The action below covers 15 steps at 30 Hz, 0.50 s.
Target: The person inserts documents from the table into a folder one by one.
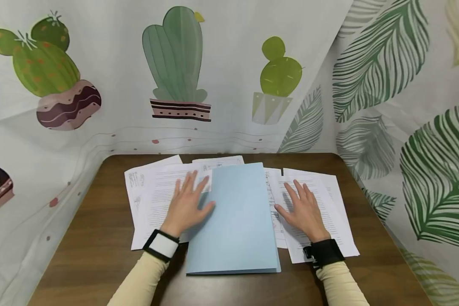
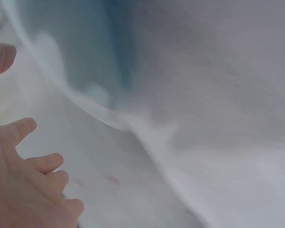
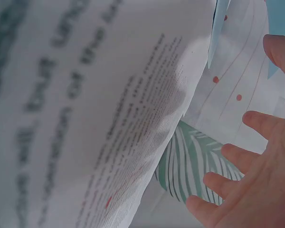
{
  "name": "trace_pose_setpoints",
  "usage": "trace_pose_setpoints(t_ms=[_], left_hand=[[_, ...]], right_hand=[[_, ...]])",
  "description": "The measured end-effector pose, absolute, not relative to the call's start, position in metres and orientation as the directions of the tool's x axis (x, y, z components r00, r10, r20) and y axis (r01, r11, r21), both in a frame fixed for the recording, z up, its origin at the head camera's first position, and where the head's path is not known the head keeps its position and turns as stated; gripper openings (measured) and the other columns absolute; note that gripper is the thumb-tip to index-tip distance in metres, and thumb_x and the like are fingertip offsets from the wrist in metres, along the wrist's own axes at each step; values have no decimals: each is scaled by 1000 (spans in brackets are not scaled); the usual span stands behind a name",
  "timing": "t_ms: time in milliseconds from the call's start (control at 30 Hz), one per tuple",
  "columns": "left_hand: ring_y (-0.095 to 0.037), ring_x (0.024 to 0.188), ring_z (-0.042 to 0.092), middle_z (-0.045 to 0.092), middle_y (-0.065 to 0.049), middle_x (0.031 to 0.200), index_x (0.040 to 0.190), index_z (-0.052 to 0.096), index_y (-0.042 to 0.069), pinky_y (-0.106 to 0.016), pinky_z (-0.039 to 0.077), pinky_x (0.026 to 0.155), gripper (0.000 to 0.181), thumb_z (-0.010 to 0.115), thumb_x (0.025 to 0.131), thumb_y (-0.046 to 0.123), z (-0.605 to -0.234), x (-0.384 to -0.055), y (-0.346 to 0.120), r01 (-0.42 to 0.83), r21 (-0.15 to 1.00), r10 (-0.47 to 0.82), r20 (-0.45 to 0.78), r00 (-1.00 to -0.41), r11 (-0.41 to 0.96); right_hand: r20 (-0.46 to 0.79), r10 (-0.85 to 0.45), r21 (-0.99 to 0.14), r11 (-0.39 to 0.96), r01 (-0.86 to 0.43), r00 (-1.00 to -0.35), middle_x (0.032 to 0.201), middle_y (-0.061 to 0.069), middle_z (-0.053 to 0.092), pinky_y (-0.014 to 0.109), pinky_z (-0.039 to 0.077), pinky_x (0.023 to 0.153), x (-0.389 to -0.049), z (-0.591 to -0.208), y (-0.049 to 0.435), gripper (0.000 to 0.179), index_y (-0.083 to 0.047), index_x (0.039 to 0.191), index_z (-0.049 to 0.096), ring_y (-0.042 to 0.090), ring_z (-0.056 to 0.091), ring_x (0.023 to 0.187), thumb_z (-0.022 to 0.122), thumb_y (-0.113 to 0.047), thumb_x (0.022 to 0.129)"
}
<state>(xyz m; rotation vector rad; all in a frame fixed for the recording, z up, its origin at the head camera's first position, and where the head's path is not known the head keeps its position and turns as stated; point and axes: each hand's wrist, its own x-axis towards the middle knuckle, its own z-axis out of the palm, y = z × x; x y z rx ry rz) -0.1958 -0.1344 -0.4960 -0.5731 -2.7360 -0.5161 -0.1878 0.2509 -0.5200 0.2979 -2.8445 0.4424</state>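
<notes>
- Blue folder [image 1: 237, 221]: closed, flat, central on the table [image 1: 88, 238], overlapping the inner edges of the left papers [image 1: 158, 191] and right papers [image 1: 334, 229]
- Left hand [image 1: 185, 204]: fingers spread, nothing grasped, over the folder's left edge and the left papers; contact cannot be told
- Right hand [image 1: 304, 208]: fingers apart, nothing grasped, over the right papers; contact likewise cannot be told
- Hazard, as judged: sliding the folder could drag papers lying beneath it; uneven palm pressure could crease or scatter them
- Materials: folder of smooth, matt card, rectangular, back edge peeping out at right; papers thin, white, printed, unevenly fanned; table brown, wood-grained, far corners rounded
</notes>
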Motion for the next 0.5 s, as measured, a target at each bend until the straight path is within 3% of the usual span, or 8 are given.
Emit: trace_pose_setpoints(t_ms=[100,333,500], left_hand=[[-42,154,19,26,-20,167,158,43,18,-64,12,120,75,68,94,49,-472,-201,-97,553,203,475,331,-815,808],[-41,151,29,37,-13,163,150,55,26,-64,24,117,49,58,102,35,-446,-200,-8,808,44,793,171,-585,587],[-37,149,36,44,-6,159,133,71,29,-63,35,112,35,59,101,33,-447,-196,23,837,-43,838,62,-542,545]], right_hand=[[257,-158,-265,937,-227,-953,164,22,30,69,23,114,-187,-519,252,85,-14,157,42,51,24,149,72,-54,89],[289,-164,-243,940,-238,-943,161,24,35,71,27,111,-183,-519,256,83,-12,155,45,53,28,147,74,-53,89],[299,-169,-228,943,-242,-939,161,24,36,72,29,110,-180,-519,259,83,-11,156,45,54,30,146,74,-51,90]])
